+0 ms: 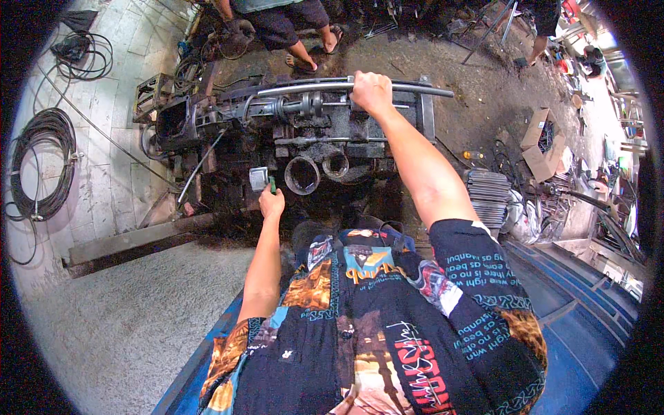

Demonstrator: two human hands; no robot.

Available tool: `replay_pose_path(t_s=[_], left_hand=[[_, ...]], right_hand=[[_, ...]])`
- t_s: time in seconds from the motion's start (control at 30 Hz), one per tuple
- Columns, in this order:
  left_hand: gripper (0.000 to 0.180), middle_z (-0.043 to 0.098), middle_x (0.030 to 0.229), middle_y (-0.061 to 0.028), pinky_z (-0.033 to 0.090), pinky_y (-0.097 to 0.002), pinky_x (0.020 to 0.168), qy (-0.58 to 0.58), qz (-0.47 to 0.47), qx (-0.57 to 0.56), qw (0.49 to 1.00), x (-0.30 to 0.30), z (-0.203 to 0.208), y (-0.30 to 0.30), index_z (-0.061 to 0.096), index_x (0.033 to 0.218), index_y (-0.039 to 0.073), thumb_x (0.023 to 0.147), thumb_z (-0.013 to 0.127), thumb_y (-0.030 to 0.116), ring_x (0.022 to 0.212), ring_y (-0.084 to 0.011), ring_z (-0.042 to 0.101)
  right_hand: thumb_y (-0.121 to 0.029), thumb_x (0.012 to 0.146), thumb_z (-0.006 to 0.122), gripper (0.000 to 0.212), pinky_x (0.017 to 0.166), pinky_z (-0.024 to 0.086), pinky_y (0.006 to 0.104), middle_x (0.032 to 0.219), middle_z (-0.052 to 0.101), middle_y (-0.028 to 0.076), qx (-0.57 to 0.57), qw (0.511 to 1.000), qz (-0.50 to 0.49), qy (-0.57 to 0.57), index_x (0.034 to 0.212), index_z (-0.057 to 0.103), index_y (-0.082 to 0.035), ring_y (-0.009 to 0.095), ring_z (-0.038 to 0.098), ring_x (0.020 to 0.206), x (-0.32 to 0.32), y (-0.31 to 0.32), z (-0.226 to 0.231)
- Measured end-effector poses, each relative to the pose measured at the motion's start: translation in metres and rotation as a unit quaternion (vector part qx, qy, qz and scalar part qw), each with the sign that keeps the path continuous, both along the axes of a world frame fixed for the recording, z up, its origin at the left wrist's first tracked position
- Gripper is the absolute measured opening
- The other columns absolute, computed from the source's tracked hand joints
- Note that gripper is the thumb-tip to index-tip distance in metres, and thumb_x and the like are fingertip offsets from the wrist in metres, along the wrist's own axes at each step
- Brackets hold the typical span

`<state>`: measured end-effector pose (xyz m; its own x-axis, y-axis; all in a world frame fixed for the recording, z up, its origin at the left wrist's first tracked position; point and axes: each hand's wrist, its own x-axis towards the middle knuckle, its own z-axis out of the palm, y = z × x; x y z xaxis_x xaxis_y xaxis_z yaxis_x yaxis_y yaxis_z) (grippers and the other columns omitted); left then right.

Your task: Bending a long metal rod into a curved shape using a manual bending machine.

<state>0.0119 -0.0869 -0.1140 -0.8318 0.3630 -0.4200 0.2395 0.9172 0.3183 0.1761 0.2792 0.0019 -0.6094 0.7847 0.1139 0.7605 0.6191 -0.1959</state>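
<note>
My right hand (pixel 372 91) is closed over a long metal bar (pixel 304 88), which runs crosswise along the far side of a dark, greasy machine (pixel 325 128). Nearer to me, my left hand (pixel 272 202) is closed at a small green handle (pixel 272 184), right beside a grey box (pixel 258 178) at the machine's near left. Just right of that hand are a round metal can (pixel 302 176) and a smaller round cup (pixel 336 166). Fingers of both hands are partly hidden from above.
A person in sandals (pixel 302 64) stands beyond the machine. Coiled black cable (pixel 41 166) lies on the left floor. To the right are stacked metal pieces (pixel 487 197) and an open cardboard box (pixel 543 144). A blue metal surface (pixel 574 346) lies at lower right.
</note>
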Motion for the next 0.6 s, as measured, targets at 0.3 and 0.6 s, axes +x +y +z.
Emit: replay_pose_path(t_s=[0.3,0.6], left_hand=[[0.045,0.064,0.115,-0.0239,0.049,-0.0463,0.094,0.001,-0.01,-0.01,1.0,0.0002,0.0031,0.0015,0.06,0.129,0.011,0.087,0.062,0.025,0.107,-0.0401,0.062],[0.043,0.066,0.112,-0.0239,0.05,-0.0474,0.092,-0.005,-0.004,-0.006,1.0,0.0007,0.0025,0.0027,0.061,0.128,0.013,0.086,0.063,0.024,0.105,-0.041,0.062]], right_hand=[[-0.02,0.071,0.067,0.018,0.072,0.056,0.0423,0.083,0.072,0.016,-0.025,1.0,-0.011,-0.012,0.083,0.071,-0.008,0.031,0.071,0.079,0.0001,0.0015,0.0032],[-0.019,0.07,0.068,0.015,0.068,0.056,0.0419,0.078,0.071,0.015,-0.007,1.0,-0.015,-0.004,0.08,0.07,-0.008,0.031,0.071,0.074,0.0014,0.0039,-0.003]])
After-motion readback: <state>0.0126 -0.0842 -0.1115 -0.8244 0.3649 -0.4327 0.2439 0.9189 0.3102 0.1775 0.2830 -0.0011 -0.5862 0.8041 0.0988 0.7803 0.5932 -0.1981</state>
